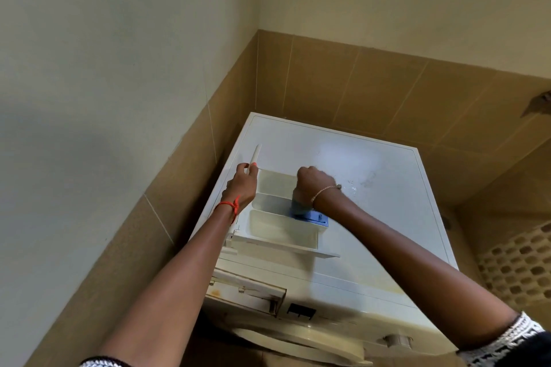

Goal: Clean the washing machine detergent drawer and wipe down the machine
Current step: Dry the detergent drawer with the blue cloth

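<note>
The white detergent drawer [277, 229] lies out of its slot on top of the white washing machine [372, 164], near the left front corner. My left hand [241, 185] rests at the drawer's far left corner and holds a thin white stick [255, 155] that points away from me. My right hand [313, 185] is curled into a fist over the drawer's right side and grips a grey-blue piece [299, 207] just above the drawer's blue insert [317, 217]. Whether that piece is a cloth or part of the insert is unclear.
The empty drawer slot [247, 292] gapes on the machine's front, with stains around it. A dial [398, 340] and the door rim [298, 337] sit below. Tiled walls close in at left and behind. Wet marks [360, 182] show on the lid.
</note>
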